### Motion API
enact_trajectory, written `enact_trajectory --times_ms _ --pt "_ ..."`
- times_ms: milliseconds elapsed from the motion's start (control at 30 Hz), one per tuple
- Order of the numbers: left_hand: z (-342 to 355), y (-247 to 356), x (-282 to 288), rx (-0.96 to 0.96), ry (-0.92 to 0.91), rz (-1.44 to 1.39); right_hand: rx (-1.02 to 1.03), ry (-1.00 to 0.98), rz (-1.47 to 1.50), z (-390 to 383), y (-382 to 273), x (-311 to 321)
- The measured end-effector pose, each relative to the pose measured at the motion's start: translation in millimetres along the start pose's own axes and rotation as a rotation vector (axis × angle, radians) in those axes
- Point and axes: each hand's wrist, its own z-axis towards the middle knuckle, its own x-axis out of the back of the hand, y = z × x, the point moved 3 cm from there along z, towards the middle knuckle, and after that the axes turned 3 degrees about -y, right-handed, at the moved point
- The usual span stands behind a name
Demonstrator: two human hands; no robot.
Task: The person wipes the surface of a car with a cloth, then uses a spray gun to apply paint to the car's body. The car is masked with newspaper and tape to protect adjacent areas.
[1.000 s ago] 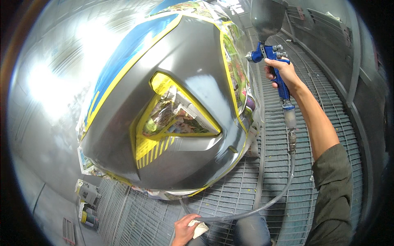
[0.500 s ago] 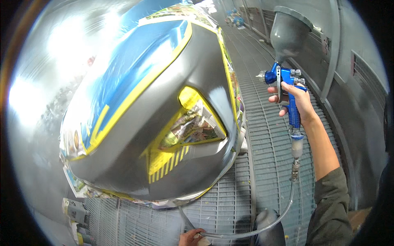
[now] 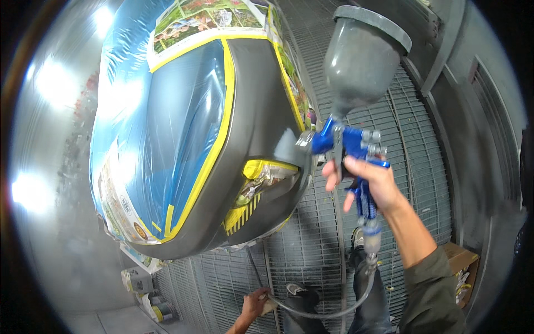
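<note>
My right hand (image 3: 377, 186) is closed round the grip of a blue spray gun (image 3: 355, 142), with several fingers reaching past the trigger. A grey cup (image 3: 364, 64) stands on top of the gun. Its nozzle points left at a pale patch on a dark grey car bumper (image 3: 253, 94), seemingly close to it; the exact gap I cannot tell. From below the grip a clear air hose (image 3: 328, 316) curves down to my left hand (image 3: 255, 303), closed on it below the bumper. Yellow masking tape (image 3: 214, 142) borders the bumper, and a taped-over opening (image 3: 261, 181) sits in its side.
Blue-tinted plastic film (image 3: 178, 106) and printed paper (image 3: 206, 22) cover the car's body. Underfoot is a metal grating (image 3: 317, 234). A cardboard box (image 3: 459, 264) stands by the right wall; containers (image 3: 139, 281) stand at lower left. My legs are at the bottom.
My right hand has brought the spray gun left, nearer the bumper's side. The view has shifted, showing more of the car's top and my legs. My left hand still holds the hose.
</note>
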Motion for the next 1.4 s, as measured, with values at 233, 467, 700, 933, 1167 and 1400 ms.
enact_trajectory --times_ms 233,467,700,933,1167,1400 --pt "12.6 12.6 6.1 -0.018 0.050 -0.038 -0.155 -0.216 0.102 30.0 -4.9 -8.8" --pt "21.6 33.5 9.4 0.083 0.038 -0.036 -0.093 0.182 -0.031 86.0 -6.1 66.6" --pt "38.5 39.8 1.9 0.180 0.016 -0.014 -0.058 0.304 -0.171 121.3 -27.9 91.3" --pt "46.0 56.6 6.0 0.198 0.120 -0.085 -0.078 -0.166 0.112 103.7 -57.3 13.4" --pt "55.5 52.1 3.2 0.143 0.123 -0.061 -0.056 0.113 -0.078 152.8 -65.6 54.3" --pt "71.0 62.5 0.9 0.196 0.097 -0.056 -0.016 0.299 -0.263 187.3 -81.1 92.0"
